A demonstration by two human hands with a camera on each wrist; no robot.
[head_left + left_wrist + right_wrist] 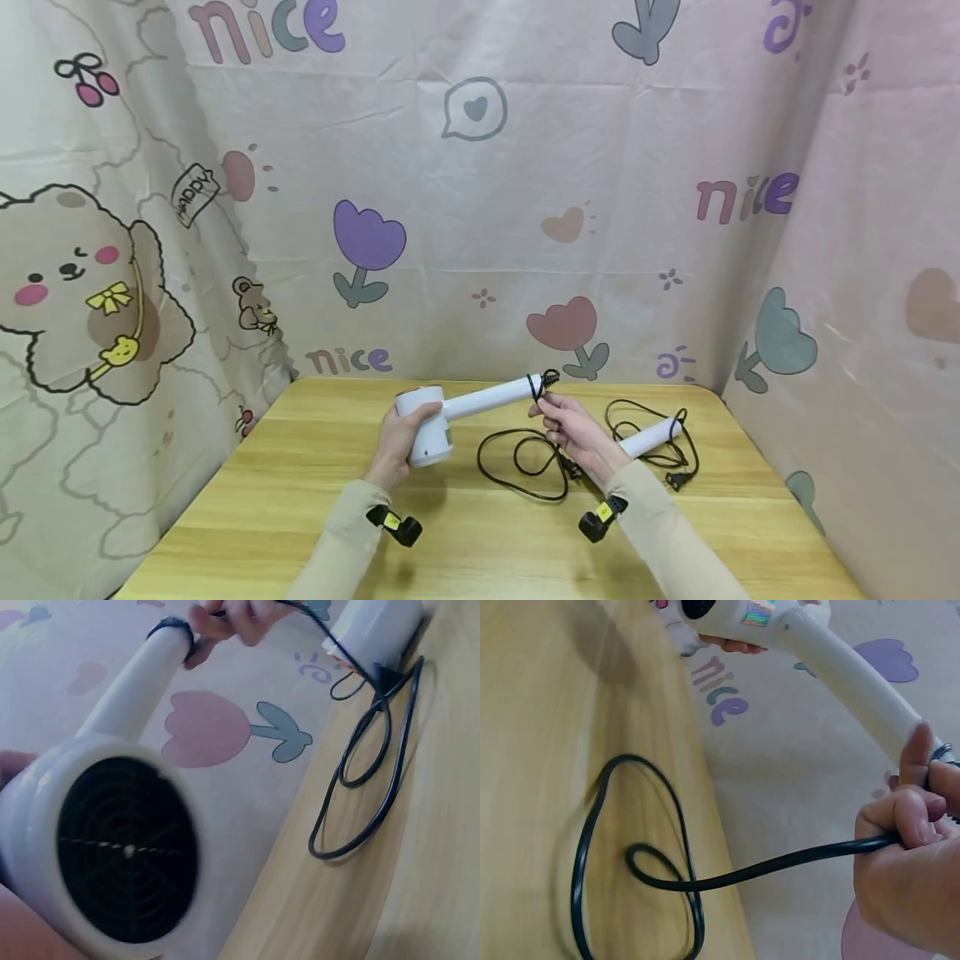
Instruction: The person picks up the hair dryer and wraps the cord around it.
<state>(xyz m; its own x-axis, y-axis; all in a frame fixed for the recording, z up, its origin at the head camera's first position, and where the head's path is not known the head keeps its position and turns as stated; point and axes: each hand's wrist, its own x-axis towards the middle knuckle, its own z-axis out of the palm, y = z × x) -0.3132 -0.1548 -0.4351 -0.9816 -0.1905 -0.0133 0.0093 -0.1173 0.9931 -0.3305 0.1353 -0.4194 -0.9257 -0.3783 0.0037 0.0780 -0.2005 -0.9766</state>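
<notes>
My left hand [396,440] grips a white hair dryer [431,437] by its head, raised above the table, with the handle pointing right. In the left wrist view the dark round intake grille [129,851] faces the camera. My right hand [583,432] is at the handle's end and pinches the black power cord [787,860]. A turn of cord circles the handle's end beside my right fingertips. From the right hand the cord hangs down into loops on the table, as the right wrist view shows.
A second white hair dryer [651,437] lies on the wooden table [300,483] at the right, partly hidden behind my right hand. Its black cord and plug [678,480] lie around it. A printed curtain [465,192] hangs behind the table and at both sides.
</notes>
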